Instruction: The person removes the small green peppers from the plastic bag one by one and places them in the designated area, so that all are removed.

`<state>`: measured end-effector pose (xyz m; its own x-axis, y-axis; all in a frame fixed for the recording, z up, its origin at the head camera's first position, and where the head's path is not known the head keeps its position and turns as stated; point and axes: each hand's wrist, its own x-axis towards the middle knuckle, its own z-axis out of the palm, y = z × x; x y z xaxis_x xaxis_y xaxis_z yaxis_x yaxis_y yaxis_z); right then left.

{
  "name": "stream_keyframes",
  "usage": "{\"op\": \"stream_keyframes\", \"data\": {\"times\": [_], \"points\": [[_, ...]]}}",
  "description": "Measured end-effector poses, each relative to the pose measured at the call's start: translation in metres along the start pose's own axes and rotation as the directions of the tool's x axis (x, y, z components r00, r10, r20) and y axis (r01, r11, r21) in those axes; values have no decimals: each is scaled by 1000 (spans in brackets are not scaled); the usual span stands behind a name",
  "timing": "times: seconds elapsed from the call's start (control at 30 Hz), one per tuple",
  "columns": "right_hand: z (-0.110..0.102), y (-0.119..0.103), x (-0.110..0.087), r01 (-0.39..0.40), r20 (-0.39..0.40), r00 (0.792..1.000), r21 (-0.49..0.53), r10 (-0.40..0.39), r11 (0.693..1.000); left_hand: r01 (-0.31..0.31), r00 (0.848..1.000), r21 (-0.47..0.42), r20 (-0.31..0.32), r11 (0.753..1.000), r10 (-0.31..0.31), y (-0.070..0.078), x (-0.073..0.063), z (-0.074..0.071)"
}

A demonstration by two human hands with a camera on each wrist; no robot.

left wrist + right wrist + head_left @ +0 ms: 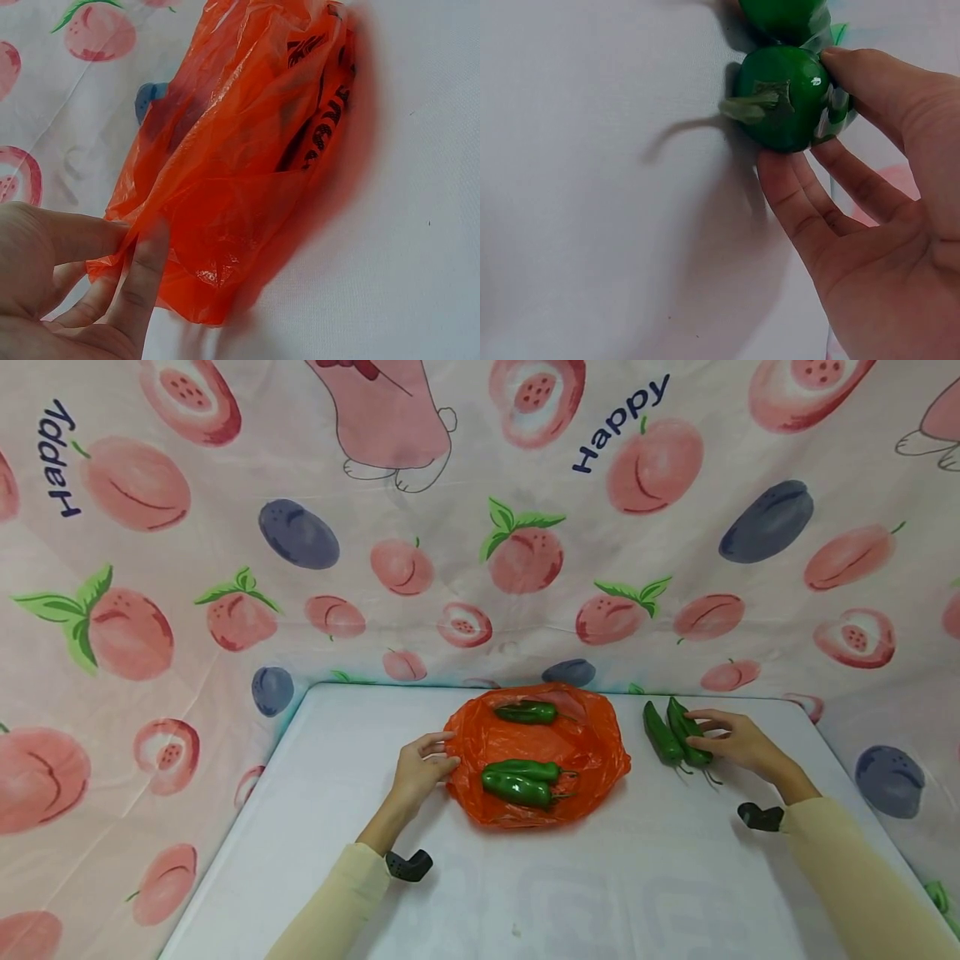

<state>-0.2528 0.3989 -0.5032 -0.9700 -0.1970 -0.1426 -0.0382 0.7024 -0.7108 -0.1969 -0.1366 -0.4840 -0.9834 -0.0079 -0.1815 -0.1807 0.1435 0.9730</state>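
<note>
Pinching the rim of the orange bag (547,743) at its nine o'clock with the left grip (420,768), clamped on the thin plastic between thumb and fingers. Clamped likewise with the right grip (738,742) on the outer pepper (678,720), glossy and green, out on the white surface (360,718) at three o'clock from the bag. Pressed there with the thumb at one side and fingertips at the other, as seen in the right wrist view. Set right beside the inner pepper (662,733), also green, at nine o'clock from the outer one. With thin stems on both, turned toward five o'clock. Holding three more inside the opened bag: the far pepper (527,712) near twelve o'clock, then the middle pepper (522,769) and the near pepper (516,789) side by side toward six o'clock. Showing stems at three o'clock on those last two. Crumpled and spread wide around them, with black printing (326,124) on the outer side, partly hidden by creases in the left wrist view. Backed at twelve o'clock by a peach-printed cloth (480,468). Clad in a pale yellow left sleeve (337,893) at seven o'clock and right sleeve (862,868) at four o'clock, with black devices (408,866) at the wrists.
</note>
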Motion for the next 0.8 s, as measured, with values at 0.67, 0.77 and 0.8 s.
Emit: {"op": "stream_keyframes", "data": {"times": [0.67,0.77,0.8], "points": [[1,-1,4,-9,38,999,-16,9,1000,-6,1000,-6,-18,1000,6,-18,10,1],[1,-2,4,-14,38,999,-15,15,1000,-17,1000,-8,-19,1000,16,-18,10,1],[1,-2,4,-16,39,999,-18,16,1000,-20,1000,-10,-18,1000,19,-19,10,0]]}}
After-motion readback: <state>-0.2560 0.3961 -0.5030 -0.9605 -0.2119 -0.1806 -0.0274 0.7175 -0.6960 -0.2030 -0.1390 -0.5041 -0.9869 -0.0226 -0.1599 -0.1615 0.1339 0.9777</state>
